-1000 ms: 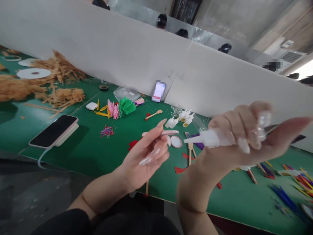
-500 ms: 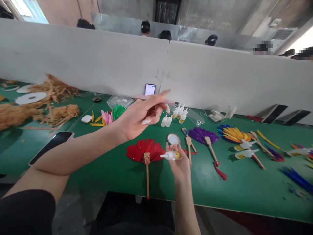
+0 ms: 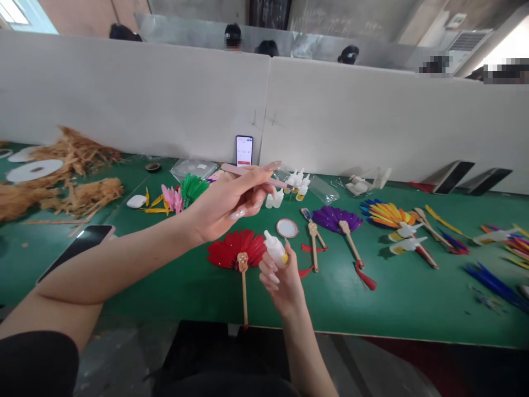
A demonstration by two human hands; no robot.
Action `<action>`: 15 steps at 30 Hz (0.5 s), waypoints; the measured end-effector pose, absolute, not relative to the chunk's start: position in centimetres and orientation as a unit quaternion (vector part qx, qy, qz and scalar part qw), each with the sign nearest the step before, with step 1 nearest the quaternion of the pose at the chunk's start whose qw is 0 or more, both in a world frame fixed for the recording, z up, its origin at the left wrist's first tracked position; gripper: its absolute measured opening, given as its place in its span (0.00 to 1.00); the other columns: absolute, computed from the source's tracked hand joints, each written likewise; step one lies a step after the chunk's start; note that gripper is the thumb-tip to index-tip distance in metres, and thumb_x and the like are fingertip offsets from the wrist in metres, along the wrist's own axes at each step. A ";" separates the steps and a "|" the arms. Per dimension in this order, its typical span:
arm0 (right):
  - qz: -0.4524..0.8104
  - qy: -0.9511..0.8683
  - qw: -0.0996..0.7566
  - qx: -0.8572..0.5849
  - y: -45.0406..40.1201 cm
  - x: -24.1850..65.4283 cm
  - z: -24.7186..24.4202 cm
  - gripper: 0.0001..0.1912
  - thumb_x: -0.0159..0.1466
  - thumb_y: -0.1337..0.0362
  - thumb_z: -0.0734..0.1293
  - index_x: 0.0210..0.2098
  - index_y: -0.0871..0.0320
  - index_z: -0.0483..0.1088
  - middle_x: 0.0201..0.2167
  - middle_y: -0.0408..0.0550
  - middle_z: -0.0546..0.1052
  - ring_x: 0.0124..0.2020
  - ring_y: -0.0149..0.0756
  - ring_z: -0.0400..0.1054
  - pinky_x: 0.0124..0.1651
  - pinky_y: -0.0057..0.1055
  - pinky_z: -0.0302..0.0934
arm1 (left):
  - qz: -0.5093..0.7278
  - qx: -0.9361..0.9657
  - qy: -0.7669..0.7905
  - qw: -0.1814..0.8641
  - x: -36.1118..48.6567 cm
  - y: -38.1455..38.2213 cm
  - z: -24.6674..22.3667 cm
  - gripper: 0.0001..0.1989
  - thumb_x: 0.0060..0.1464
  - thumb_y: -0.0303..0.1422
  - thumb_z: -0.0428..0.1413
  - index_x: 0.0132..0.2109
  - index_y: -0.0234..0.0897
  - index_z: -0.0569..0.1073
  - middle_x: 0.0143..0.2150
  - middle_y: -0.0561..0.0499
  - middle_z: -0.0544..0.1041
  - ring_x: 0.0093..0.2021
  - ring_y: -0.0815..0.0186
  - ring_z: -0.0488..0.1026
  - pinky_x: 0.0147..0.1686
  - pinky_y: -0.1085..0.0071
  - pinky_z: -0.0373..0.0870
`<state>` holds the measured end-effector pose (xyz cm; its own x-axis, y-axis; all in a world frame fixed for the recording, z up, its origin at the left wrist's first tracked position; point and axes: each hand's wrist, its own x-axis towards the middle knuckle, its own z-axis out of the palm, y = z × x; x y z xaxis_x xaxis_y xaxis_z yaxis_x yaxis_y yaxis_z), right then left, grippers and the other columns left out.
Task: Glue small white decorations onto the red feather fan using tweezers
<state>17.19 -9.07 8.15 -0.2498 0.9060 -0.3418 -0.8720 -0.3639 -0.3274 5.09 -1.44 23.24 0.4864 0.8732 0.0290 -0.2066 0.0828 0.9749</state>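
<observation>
My left hand [image 3: 221,204] reaches across the middle, closed around slim pink tweezers [image 3: 239,170] with a dark tip pointing right. Lower down, my right hand [image 3: 287,286] wraps its fingers about a small white glue bottle [image 3: 275,249] with a yellow label, its nozzle tilted up and left. A red feather fan [image 3: 237,248] with a wooden handle lies just left of that bottle. Behind my right hand is a small round white dish [image 3: 286,227] with a reddish rim. Several more glue bottles [image 3: 302,190] stand beyond my left fingertips.
A purple feather fan [image 3: 336,220] and a blue-and-yellow one [image 3: 386,214] lie to the right, near glue bottles [image 3: 407,245] on their sides. A phone [image 3: 244,150] leans on the white partition [image 3: 165,105]. Green feathers [image 3: 193,190], another phone [image 3: 78,248] and brown fibre [image 3: 82,149] are left.
My right hand has turned the glue bottle from lying flat across the fingers to an upward tilt in a closed grip. My left hand has moved slightly left and down; its tweezers show more fully.
</observation>
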 end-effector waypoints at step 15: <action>0.788 -0.080 0.585 -0.174 -9.9 17.2 10.8 0.18 0.60 0.51 0.70 0.27 0.59 0.65 0.17 0.32 0.60 0.12 0.16 0.37 0.11 0.12 0.41 | 0.375 0.533 0.362 0.667 3.5 -2.7 22.5 0.21 0.59 0.33 0.55 0.18 0.36 0.72 0.09 0.55 0.58 0.12 0.77 0.52 0.13 0.78 0.46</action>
<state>17.24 -9.95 10.79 -0.2552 0.9500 -0.1797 -0.8943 -0.3026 -0.3296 3.51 -2.74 22.50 0.4567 0.8858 -0.0826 -0.1149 0.1508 0.9819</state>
